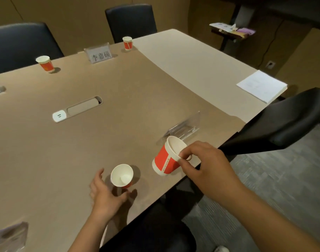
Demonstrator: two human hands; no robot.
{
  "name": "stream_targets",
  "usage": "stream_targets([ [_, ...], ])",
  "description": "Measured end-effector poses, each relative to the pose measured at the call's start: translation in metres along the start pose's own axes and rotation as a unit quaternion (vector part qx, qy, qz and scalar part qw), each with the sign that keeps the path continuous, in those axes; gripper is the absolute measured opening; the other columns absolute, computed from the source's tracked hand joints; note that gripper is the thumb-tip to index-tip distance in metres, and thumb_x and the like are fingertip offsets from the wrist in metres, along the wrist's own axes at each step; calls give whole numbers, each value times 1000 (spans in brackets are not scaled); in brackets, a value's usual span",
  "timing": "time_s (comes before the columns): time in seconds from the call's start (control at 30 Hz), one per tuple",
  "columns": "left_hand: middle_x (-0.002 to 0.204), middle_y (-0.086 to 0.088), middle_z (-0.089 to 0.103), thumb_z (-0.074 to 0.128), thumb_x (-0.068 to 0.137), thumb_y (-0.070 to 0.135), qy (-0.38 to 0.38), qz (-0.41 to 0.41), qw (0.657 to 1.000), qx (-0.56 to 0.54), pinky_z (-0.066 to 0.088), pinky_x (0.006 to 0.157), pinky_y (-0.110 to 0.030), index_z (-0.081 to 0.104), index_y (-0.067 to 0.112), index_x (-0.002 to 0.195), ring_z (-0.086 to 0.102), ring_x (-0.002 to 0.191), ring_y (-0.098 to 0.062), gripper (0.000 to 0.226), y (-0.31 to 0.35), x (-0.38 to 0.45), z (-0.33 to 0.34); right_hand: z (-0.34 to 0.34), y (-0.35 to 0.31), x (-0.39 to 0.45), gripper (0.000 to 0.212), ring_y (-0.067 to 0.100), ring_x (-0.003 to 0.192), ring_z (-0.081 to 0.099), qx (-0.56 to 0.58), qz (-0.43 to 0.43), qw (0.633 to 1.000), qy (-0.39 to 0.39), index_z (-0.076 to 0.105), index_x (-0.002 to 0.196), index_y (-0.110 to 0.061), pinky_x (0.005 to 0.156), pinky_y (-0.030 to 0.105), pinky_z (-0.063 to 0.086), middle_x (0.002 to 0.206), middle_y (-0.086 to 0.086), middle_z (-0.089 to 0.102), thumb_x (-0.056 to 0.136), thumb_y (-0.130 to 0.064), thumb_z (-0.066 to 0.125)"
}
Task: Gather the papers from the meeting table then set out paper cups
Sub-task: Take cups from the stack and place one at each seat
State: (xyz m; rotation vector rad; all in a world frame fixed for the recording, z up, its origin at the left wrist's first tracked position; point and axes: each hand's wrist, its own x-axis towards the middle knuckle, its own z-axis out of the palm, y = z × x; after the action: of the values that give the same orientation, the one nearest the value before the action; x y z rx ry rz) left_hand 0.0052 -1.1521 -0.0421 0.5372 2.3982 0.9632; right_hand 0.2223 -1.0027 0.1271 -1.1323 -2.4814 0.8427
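Surface: tan meeting table [119, 110].
Right hand [206, 166]: pinches rim of tilted red cup stack [166, 157].
Left hand [106, 193]: fingers spread loosely, just beside upright paper cup [122, 176].
Papers [261, 85]: well beyond right hand, at table corner.

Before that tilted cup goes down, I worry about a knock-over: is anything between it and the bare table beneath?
Nothing visible. The right hand pinches the tilted cup by its rim above bare table. The clear name stand lies just behind; the placed cup stands left, by the left hand.
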Motion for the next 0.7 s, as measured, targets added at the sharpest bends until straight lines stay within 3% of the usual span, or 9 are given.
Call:
stream_targets([
  [0.1,144,2,28,92,54,39,9,124,990,67,28,112,-47,23,36,143,27,133,-25,113,47,-32,-16,-12,17,7,7,6,105,55,-8,-1,1000,-17,63,89,-32,93,22,49,103,-13,61,91,-31,70],
  [0.2,133,25,24,74,57,66,-24,266,959,92,22,106,-32,27,43,142,19,125,-2,99,121,-67,-9,-24,37,12,6,11,103,58,-1,-46,999,11,72,90,-25,90,29,54,101,-8,67,86,-27,76],
  [0.33,121,44,33,66,63,69,-60,347,933,72,30,97,-22,30,49,138,26,118,14,84,208,-101,48,-75,75,14,9,6,109,51,18,-60,997,-42,75,98,-28,97,23,45,106,-13,63,89,-31,72],
  [0.5,119,35,47,66,65,61,-27,368,929,14,44,94,-27,42,47,127,42,114,6,68,282,-118,123,-144,142,18,9,9,102,54,41,-123,990,-46,79,95,-25,91,22,44,98,-12,65,88,-27,74],
  [0.63,128,15,53,78,64,54,-21,332,943,-9,49,98,-41,40,36,133,51,122,-11,81,317,-110,178,-193,192,29,11,3,93,57,58,-101,993,-2,74,100,-32,82,16,45,100,-14,63,90,-29,70],
  [0.7,133,11,50,85,66,42,-18,309,951,-6,46,103,-39,37,32,137,49,125,-12,86,332,-101,202,-214,214,33,10,2,88,59,79,-80,994,9,73,97,-33,77,13,46,96,-16,63,91,-25,68],
])
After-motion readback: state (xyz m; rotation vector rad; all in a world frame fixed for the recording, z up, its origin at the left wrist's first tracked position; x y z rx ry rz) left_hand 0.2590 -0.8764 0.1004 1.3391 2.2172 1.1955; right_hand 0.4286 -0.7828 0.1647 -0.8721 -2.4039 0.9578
